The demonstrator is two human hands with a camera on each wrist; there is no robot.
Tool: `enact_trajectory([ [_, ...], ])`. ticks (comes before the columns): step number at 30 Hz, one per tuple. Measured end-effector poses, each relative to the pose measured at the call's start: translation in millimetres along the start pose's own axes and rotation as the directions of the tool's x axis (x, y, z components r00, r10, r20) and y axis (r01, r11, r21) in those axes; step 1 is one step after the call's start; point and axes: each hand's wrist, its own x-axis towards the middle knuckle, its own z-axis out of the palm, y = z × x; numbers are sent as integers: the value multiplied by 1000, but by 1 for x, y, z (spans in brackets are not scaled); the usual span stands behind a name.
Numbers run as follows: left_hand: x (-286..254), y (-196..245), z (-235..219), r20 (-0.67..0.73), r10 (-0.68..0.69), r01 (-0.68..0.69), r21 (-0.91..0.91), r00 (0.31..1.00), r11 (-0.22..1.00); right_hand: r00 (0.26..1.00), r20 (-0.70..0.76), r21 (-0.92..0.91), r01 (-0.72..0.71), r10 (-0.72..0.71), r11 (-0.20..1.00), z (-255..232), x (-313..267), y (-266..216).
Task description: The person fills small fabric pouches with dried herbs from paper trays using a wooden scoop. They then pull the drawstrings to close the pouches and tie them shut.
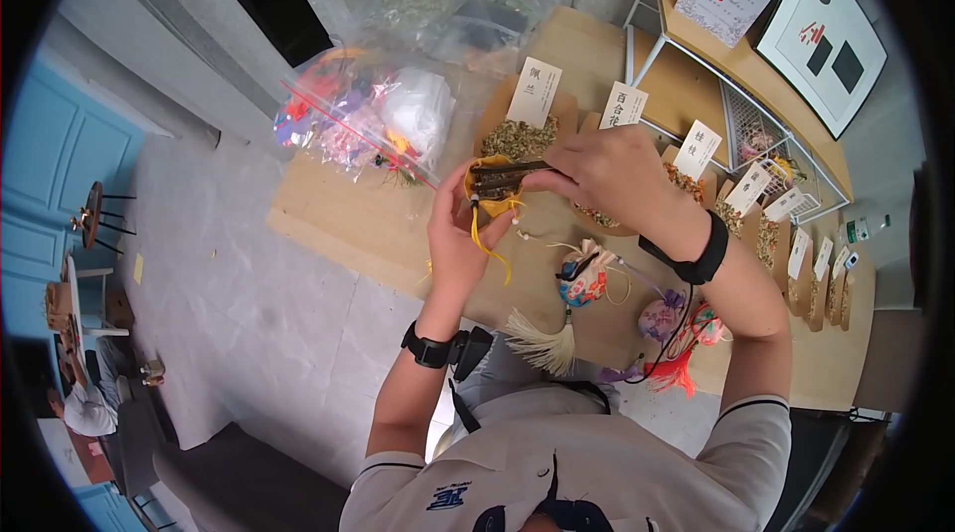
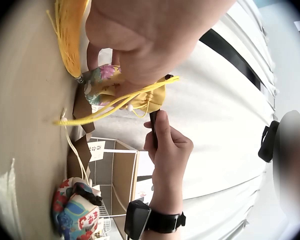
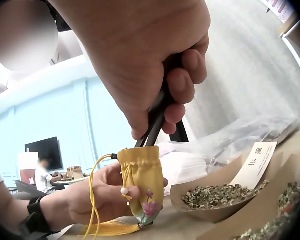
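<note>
My left hand holds a small yellow drawstring pouch upright, its mouth open at the top. Pink flowers decorate the cloth; yellow cords and a yellow tassel hang from it. In my right hand is a pair of dark tongs, gripped from above. Their tips go down into the pouch mouth, and the pouch wall hides the ends in the right wrist view. Just beyond the pouch stands a brown paper tray of dried herbs with a white label card.
More paper trays of herbs with cards run along the table to the right. A colourful sachet with a cream tassel and a purple sachet lie near my body. Plastic bags sit at the back left, a shelf at the right.
</note>
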Motion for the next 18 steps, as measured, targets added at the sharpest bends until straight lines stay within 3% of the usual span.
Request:
enact_trajectory([
  [5, 1, 1, 0, -8, -25, 25, -33, 1000, 999, 996, 67, 101, -58, 51, 993, -2, 1, 4],
  [8, -1, -3, -4, -52, -65, 62, -59, 997, 996, 984, 30, 169, -176, 173, 970, -2, 1, 17],
  [11, -1, -4, -4, -53, -83, 77, -98, 995, 992, 872, 298, 55, -421, 388, 905, 8, 9, 44],
  [18, 0, -5, 1, -20, -93, 92, -59, 995, 994, 851, 337, 193, -482, 404, 855, 74, 9, 79],
])
